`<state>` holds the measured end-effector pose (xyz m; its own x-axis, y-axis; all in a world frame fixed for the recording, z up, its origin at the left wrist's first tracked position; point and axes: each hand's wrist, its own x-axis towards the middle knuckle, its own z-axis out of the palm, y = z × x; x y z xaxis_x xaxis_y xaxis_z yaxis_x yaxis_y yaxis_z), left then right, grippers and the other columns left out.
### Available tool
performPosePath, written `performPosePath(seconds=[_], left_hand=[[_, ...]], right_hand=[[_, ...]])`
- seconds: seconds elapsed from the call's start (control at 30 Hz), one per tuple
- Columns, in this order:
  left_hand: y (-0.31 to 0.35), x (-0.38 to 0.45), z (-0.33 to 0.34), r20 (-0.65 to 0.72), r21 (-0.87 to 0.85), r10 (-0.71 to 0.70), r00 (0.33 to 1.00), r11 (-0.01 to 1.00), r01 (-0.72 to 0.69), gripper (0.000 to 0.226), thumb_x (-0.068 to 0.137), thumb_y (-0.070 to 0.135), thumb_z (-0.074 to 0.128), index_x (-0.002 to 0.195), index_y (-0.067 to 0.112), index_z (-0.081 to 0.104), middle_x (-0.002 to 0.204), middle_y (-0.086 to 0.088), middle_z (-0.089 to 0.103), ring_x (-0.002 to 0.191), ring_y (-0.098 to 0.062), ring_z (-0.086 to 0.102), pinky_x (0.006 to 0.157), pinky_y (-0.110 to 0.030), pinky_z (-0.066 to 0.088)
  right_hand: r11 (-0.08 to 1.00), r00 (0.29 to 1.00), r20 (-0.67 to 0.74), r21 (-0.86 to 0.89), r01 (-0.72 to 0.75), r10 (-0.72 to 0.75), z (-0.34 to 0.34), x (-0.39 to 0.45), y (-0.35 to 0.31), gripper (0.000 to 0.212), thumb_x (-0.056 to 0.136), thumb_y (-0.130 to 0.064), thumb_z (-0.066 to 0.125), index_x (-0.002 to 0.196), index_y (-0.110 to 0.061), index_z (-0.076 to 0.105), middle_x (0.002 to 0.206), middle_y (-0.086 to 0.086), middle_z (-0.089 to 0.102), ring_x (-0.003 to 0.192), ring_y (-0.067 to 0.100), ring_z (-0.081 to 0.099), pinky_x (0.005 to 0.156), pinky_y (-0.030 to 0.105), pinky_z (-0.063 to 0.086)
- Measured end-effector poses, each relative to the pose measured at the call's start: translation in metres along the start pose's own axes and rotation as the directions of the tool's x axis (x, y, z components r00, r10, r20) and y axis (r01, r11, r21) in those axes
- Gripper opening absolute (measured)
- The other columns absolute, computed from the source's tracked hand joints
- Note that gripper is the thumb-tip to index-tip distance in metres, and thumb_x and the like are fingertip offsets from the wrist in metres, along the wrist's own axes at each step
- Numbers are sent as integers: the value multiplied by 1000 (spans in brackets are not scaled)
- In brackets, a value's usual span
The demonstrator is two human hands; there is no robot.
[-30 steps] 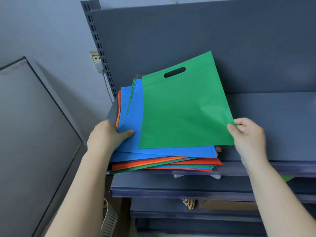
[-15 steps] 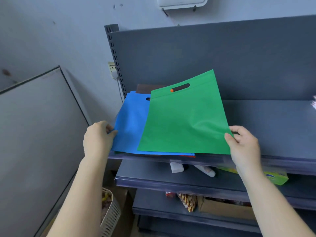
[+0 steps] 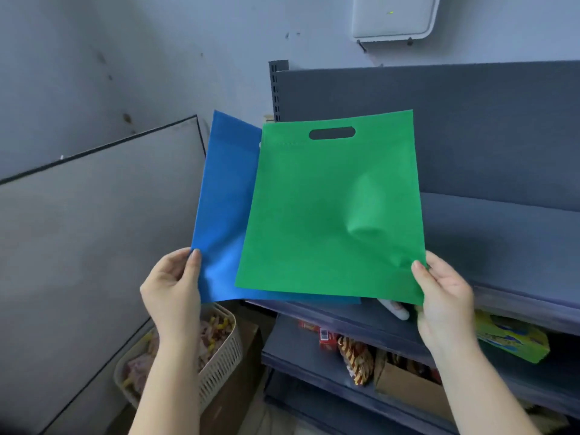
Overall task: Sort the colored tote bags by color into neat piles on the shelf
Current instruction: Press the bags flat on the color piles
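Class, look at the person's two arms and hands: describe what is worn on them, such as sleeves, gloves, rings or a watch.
The left hand and right hand are bare, with no gloves. No ring, watch or bracelet shows on either. Both forearms are uncovered as far as the bottom edge of the picture, so no sleeve is in view.

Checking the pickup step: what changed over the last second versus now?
Both bags came up off the stack: the left hand, which was resting on the pile, now pinches the blue bag at its lower left corner, and it hangs in the air. The green bag rose with it, in front. The multicoloured pile has left view. Unchanged: the right hand pinches the green bag's lower right corner.
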<state>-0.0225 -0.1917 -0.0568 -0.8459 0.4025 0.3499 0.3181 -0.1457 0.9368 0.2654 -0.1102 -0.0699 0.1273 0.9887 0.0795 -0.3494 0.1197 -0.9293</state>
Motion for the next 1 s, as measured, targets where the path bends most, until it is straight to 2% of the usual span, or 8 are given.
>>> performPosePath(seconds=[0.1,0.2,0.3,0.43,0.6,0.77,0.87,1.0], left_hand=[[4,-22,-44,-106,-61,-25,994,998,19,4,88,14,66,88,18,68,72,18,67,65,9,60,69,-12,49],[8,-48,-98,-249,-99,-16,968,995,-9,9,88,11,66,85,19,66,70,17,68,66,8,61,68,-11,50],[14,-68,-151,-363,-113,-10,932,993,-33,14,88,9,65,82,21,65,68,21,69,67,5,61,71,-13,51],[27,-90,-221,-495,-114,4,869,991,-70,15,89,6,62,82,19,64,66,19,69,64,4,60,69,-14,50],[46,-117,-307,-657,-96,27,754,988,-119,13,89,8,62,82,19,63,67,14,69,65,-2,62,66,-17,52],[66,-150,-397,-788,-68,42,614,986,-154,17,89,8,63,78,22,65,67,13,70,65,-2,64,66,-18,53],[80,-176,-455,-839,-15,71,539,988,-155,26,88,9,65,68,25,71,67,12,70,66,-4,64,69,-21,55],[103,-211,-532,-888,85,137,439,987,-137,16,88,10,64,78,23,64,66,15,70,66,-1,64,70,-21,55]], right_hand=[[995,996,65,73,-67,63,13,-22,4,37,96,0,47,91,-25,75,98,-4,74,98,16,68,83,33,57],[982,967,215,100,-158,134,34,-53,13,37,96,1,45,91,-22,74,93,-7,75,93,11,70,72,22,58],[958,917,338,109,-264,214,55,-84,24,37,96,1,43,90,-20,73,85,-9,75,81,6,71,60,20,56],[933,844,457,76,-352,281,84,-124,38,31,97,-1,45,96,-22,69,98,-5,74,91,12,70,66,25,59],[875,716,621,98,-475,319,134,-187,42,47,96,4,41,80,-22,76,82,-8,75,76,6,71,60,19,56],[833,582,743,59,-549,331,173,-266,46,52,96,2,41,74,-26,78,77,-8,74,71,7,71,57,21,56],[792,497,795,36,-610,347,193,-321,43,45,96,2,42,76,-20,76,76,-5,74,69,8,71,53,21,56],[742,399,841,-5,-670,366,212,-402,43,45,96,0,44,79,-24,78,87,-2,75,80,11,72,65,24,59]])
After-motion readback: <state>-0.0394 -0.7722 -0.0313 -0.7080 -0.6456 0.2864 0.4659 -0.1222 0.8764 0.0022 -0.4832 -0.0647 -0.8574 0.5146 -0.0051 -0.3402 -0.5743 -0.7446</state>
